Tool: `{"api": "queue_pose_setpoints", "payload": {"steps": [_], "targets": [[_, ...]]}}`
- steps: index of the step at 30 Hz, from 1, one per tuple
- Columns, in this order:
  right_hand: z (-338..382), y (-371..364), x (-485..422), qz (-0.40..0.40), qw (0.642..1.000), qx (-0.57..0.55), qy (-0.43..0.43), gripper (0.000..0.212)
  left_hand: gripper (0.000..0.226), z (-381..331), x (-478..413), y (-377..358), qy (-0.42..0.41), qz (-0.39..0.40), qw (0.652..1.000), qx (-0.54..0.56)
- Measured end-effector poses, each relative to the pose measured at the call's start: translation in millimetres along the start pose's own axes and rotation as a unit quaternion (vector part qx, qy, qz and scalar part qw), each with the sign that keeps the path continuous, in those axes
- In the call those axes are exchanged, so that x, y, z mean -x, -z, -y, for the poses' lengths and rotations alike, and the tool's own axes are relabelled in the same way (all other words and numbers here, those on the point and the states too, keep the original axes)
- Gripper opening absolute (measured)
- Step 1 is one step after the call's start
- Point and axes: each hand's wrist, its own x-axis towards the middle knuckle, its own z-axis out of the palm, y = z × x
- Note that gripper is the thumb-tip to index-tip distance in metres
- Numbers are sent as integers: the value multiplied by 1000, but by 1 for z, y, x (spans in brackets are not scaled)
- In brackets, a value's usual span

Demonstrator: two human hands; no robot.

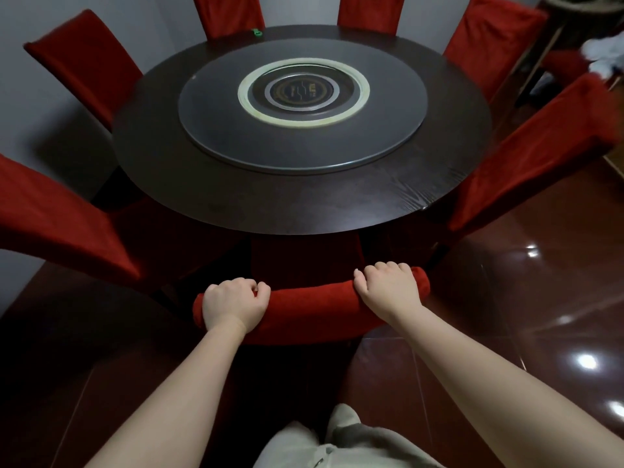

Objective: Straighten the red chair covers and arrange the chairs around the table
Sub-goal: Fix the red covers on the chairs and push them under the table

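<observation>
Both hands rest on the top rail of the nearest red-covered chair (310,300), which stands pushed in at the near edge of the round dark table (304,204). The left hand (234,304) clamps the rail's left end, fingers curled tight over the fabric; the right hand (388,287) grips near the right end, fingers folded over the front. Six more red chairs ring the table, the far-right one (526,157) blurred, perhaps leaning. A grey turntable (236,130) sits at the centre.

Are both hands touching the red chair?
Touching. The head view shows the left hand and right hand curled over the top edge of the nearest red fabric-covered chair back.
</observation>
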Motion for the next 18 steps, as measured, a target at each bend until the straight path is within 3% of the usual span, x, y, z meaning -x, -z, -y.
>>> {"api": "queue_pose_setpoints", "payload": {"steps": [4, 9, 14, 18], "targets": [[8, 4, 8, 19, 999, 5, -29, 46, 47, 2, 1, 4, -11, 7, 1000, -4], [14, 4, 25, -11, 999, -6, -49, 42, 61, 4, 1, 4, -25, 0, 1000, -7], [16, 8, 42, -30, 996, -37, -75, 42, 54, 5, 0, 4, -37, 7, 999, -18], [15, 13, 67, -17, 993, -50, -104, 53, 51, 4, 0, 8, -45, 28, 999, -7]]}}
